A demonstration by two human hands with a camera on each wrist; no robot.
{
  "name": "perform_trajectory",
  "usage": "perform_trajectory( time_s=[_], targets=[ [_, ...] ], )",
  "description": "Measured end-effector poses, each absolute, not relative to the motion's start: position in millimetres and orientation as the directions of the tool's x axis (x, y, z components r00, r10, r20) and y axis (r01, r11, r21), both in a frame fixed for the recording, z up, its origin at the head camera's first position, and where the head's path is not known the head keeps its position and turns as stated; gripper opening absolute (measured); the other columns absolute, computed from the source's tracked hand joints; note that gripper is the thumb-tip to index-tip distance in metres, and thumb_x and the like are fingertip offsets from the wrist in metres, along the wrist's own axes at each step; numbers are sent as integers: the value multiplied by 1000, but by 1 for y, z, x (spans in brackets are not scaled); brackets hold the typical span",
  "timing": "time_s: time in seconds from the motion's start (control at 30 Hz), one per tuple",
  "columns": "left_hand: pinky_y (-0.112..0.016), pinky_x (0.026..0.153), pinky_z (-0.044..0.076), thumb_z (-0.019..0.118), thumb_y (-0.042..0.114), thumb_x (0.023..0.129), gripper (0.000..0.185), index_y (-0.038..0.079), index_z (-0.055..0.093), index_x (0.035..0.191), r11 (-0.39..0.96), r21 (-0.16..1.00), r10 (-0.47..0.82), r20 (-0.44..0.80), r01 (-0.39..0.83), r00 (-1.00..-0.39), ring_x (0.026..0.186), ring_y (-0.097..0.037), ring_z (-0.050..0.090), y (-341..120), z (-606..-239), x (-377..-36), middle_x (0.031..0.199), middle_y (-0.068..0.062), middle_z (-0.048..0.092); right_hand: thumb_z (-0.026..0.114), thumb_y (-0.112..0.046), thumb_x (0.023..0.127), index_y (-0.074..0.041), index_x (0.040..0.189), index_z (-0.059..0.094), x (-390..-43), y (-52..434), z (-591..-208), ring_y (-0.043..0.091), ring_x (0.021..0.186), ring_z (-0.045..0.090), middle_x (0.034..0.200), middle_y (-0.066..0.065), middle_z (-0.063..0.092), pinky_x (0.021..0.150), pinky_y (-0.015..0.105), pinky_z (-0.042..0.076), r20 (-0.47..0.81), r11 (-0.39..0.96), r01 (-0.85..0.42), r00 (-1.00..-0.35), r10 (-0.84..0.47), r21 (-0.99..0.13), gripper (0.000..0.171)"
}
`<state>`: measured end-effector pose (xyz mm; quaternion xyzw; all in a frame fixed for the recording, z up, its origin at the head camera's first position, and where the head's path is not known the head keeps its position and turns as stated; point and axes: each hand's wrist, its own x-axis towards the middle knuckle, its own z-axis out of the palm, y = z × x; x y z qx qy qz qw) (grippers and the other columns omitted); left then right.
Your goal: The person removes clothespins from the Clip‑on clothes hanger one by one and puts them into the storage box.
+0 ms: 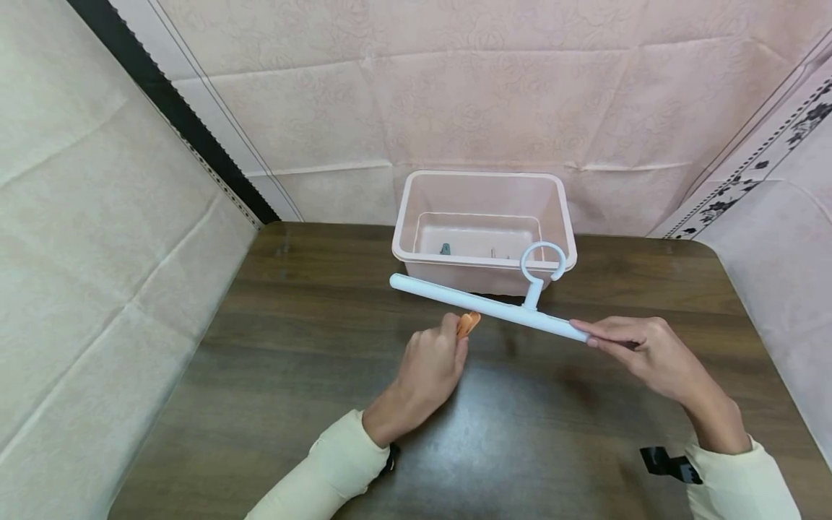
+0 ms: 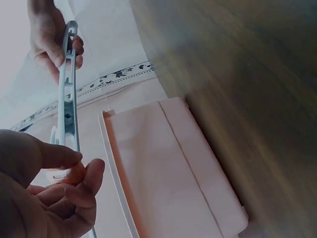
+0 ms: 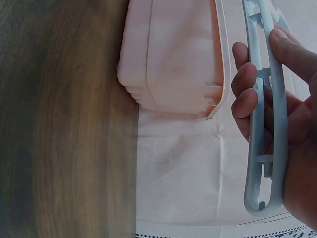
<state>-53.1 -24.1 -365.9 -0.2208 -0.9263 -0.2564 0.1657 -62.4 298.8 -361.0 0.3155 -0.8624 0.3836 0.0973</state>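
The white hanger bar (image 1: 487,306) is held above the surface, near its far edge, just before the pink bin (image 1: 484,227). The right hand (image 1: 640,350) grips one end; the left hand (image 1: 429,368) pinches an orange clip (image 1: 468,323) just beside the bar. Better to keep the bar steady while the clip comes on squarely.

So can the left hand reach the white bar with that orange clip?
Probably yes. The left hand pinches the orange clip just beneath the white bar, which the right hand holds up above the table; nothing sits between them.
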Motion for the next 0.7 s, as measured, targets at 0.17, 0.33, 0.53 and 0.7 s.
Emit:
perform_trajectory(
  time_s=[0.17,0.33,0.53,0.7],
  targets=[
    [-36,49,50,77,3,84,23,2,55,87,820,216,355,535,530,-767,49,-21,59,-22,-370,-53,63,-5,59,78,19,72,-8,115,77,-63,298,-360,2,87,67,102,-2,74,69,14,48,416,507,-625,-778,-472,-593,52],
    [-30,47,44,61,-3,89,13,4,53,80,852,37,391,620,523,-681,42,-16,49,-19,-374,-54,56,-2,50,78,20,72,-7,115,76,-64,296,-360,3,85,67,102,-1,74,66,15,47,418,496,-627,-775,-474,-601,51],
    [-26,44,32,33,-4,100,31,3,55,79,869,-96,418,666,486,-617,38,-10,37,-18,-378,-54,55,0,41,76,20,74,-7,117,76,-64,294,-361,4,84,67,102,1,74,64,16,46,403,491,-612,-785,-471,-619,51],
    [-23,44,29,37,-3,102,29,1,60,85,872,-185,448,672,452,-590,38,-8,34,-18,-380,-54,57,0,45,76,19,75,-8,118,76,-63,292,-361,5,85,67,102,1,74,64,16,46,396,491,-605,-790,-468,-627,51]
  ],
)
